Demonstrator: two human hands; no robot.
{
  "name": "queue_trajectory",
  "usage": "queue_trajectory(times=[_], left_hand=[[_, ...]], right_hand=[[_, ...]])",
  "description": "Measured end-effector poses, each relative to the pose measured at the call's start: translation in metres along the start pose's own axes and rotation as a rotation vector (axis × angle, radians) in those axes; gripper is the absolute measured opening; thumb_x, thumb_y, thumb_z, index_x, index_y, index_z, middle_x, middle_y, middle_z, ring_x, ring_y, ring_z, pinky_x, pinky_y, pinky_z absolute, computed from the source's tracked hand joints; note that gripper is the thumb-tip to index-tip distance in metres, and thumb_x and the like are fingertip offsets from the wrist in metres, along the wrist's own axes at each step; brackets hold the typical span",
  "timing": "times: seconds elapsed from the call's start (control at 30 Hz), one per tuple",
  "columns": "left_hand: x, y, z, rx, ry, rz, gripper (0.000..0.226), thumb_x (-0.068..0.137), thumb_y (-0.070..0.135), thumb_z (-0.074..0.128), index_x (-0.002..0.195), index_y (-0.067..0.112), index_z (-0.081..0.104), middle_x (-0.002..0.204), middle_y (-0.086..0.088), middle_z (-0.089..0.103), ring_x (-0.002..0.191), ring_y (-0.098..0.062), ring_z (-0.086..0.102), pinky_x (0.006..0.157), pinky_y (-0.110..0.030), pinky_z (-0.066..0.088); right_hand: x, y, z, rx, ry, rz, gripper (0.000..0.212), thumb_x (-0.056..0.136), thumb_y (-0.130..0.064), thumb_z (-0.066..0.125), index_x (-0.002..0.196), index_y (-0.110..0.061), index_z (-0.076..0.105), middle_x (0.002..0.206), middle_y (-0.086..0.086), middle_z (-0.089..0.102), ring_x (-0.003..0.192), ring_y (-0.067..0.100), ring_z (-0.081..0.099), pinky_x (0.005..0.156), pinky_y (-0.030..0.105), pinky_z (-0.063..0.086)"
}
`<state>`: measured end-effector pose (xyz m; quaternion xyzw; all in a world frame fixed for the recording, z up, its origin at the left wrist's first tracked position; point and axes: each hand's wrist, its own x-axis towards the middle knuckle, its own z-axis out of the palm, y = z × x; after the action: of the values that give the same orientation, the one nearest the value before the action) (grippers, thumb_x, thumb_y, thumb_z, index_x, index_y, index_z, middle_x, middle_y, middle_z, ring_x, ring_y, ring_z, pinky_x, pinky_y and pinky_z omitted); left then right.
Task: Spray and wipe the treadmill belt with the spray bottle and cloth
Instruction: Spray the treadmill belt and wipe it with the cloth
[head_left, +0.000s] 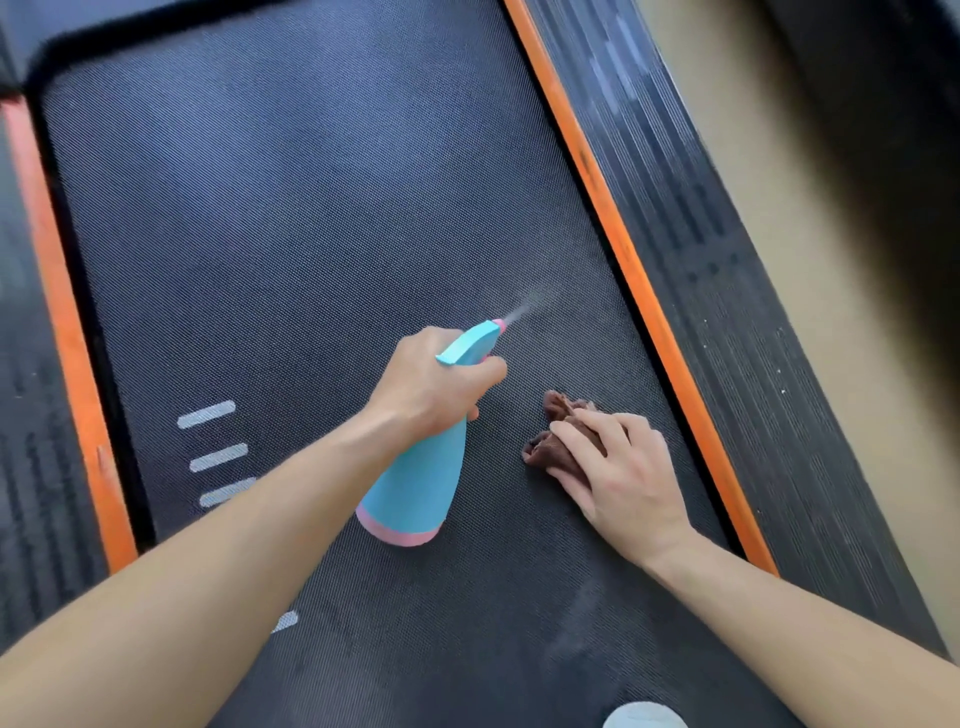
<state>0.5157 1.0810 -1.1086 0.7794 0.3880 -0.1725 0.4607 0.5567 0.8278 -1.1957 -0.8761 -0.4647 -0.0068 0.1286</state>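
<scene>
My left hand (436, 384) is wrapped round the neck of the turquoise plastic spray bottle (415, 483) with the pink base and nozzle. The fingers are curled tight under the trigger head, and a thin mist (524, 312) is leaving the tip toward the far right. The spray bottle hangs tilted above the middle of the black woven treadmill belt (291, 208), base toward me and nozzle away. It looks light to me, a smooth, tapering shell that could slide if wet, so the narrow neck just under the head is the sound place to hold it. There the trigger stays in reach and the wide body cannot slip through.

My right hand (618, 467) lies on the bunched dark-brown cloth (556, 431), just right of the bottle and near the orange edge strip (613, 218). The fingers are spread and laid over it, pressing it to the belt rather than gripping, and the far end of the cloth pokes out past my fingertips. The cloth is soft and limp and will crumple or trail, so I judge a flat palm with weight on it is best for dragging it. The belt's texture looks grippy, so the cloth may catch and roll under my hand.

Beyond the strip runs the ribbed black side rail (727, 260), and pale dashes (208, 414) mark the belt at the near left.
</scene>
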Motion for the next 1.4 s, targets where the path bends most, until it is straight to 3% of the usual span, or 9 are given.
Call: queue_trajectory(times=[0.07,0.17,0.33,0.57,0.77,0.93,1.1,1.23,1.4], left_hand=[[-0.003,-0.003,0.0,0.032,-0.009,0.009,0.028,0.089,0.034,0.07,0.081,0.007,0.068,0.061,0.0,0.069,0.05,-0.007,0.072,0.057,-0.021,0.051],[-0.007,-0.006,-0.005,0.031,-0.015,0.03,0.024,0.089,0.037,0.07,0.083,0.014,0.069,0.064,0.001,0.07,0.055,-0.008,0.075,0.064,-0.025,0.05],[-0.002,0.004,-0.018,-0.05,-0.008,0.081,0.021,0.089,0.038,0.071,0.091,0.017,0.071,0.113,0.002,0.08,0.057,-0.01,0.076,0.072,-0.026,0.052],[0.018,0.037,-0.016,0.053,-0.009,0.086,0.03,0.085,0.038,0.067,0.083,0.008,0.071,0.074,-0.004,0.08,0.074,-0.019,0.079,0.084,-0.042,0.064],[0.011,0.029,-0.02,0.102,-0.026,0.116,0.028,0.086,0.038,0.068,0.071,0.017,0.056,0.059,0.003,0.067,0.067,-0.016,0.078,0.073,-0.034,0.058],[0.007,0.01,-0.031,0.028,-0.045,0.091,0.024,0.089,0.034,0.071,0.089,0.011,0.067,0.076,0.005,0.065,0.059,-0.01,0.077,0.07,-0.029,0.05],[0.002,-0.004,-0.046,-0.122,-0.034,0.053,0.031,0.073,0.046,0.069,0.091,0.021,0.074,0.1,0.01,0.078,0.059,-0.015,0.078,0.078,-0.032,0.054],[0.0,-0.012,-0.056,-0.18,0.012,0.041,0.032,0.072,0.048,0.068,0.092,0.024,0.075,0.121,0.004,0.078,0.06,-0.015,0.078,0.074,-0.028,0.052],[-0.001,-0.02,-0.066,-0.252,0.107,0.044,0.023,0.079,0.041,0.074,0.092,0.023,0.077,0.111,0.013,0.078,0.059,-0.017,0.078,0.083,-0.039,0.06]], right_hand=[[0.001,0.0,0.0,0.003,0.008,0.002,0.041,0.091,-0.046,0.068,0.123,-0.02,0.068,0.124,0.007,0.064,0.097,0.036,0.059,0.071,0.047,0.049],[0.001,-0.001,0.0,0.01,0.006,0.006,0.041,0.092,-0.046,0.066,0.123,-0.02,0.068,0.124,0.006,0.063,0.098,0.035,0.059,0.072,0.047,0.05],[0.001,-0.003,0.001,0.0,0.003,0.019,0.041,0.093,-0.047,0.064,0.123,-0.019,0.069,0.124,0.007,0.063,0.098,0.036,0.059,0.073,0.047,0.051],[0.004,-0.003,-0.002,-0.018,-0.019,0.01,0.041,0.093,-0.047,0.063,0.124,-0.02,0.067,0.123,0.006,0.062,0.099,0.034,0.059,0.07,0.046,0.051],[0.01,-0.005,0.0,-0.001,-0.006,0.04,0.041,0.094,-0.048,0.062,0.125,-0.021,0.065,0.124,0.004,0.061,0.1,0.033,0.058,0.072,0.046,0.051],[0.041,0.0,0.002,0.015,0.035,0.079,0.042,0.094,-0.049,0.06,0.125,-0.021,0.066,0.125,0.004,0.06,0.104,0.033,0.058,0.076,0.047,0.052],[0.119,0.021,0.012,0.004,0.117,0.173,0.043,0.093,-0.05,0.054,0.12,-0.02,0.067,0.12,0.008,0.06,0.098,0.036,0.055,0.076,0.047,0.053],[0.208,0.035,0.026,-0.113,0.118,0.123,0.042,0.092,-0.051,0.051,0.114,-0.019,0.067,0.113,0.012,0.062,0.093,0.04,0.056,0.073,0.048,0.053],[0.224,0.029,0.031,-0.137,0.106,0.146,0.041,0.095,-0.052,0.051,0.117,-0.021,0.066,0.114,0.01,0.062,0.092,0.038,0.055,0.075,0.046,0.05]])
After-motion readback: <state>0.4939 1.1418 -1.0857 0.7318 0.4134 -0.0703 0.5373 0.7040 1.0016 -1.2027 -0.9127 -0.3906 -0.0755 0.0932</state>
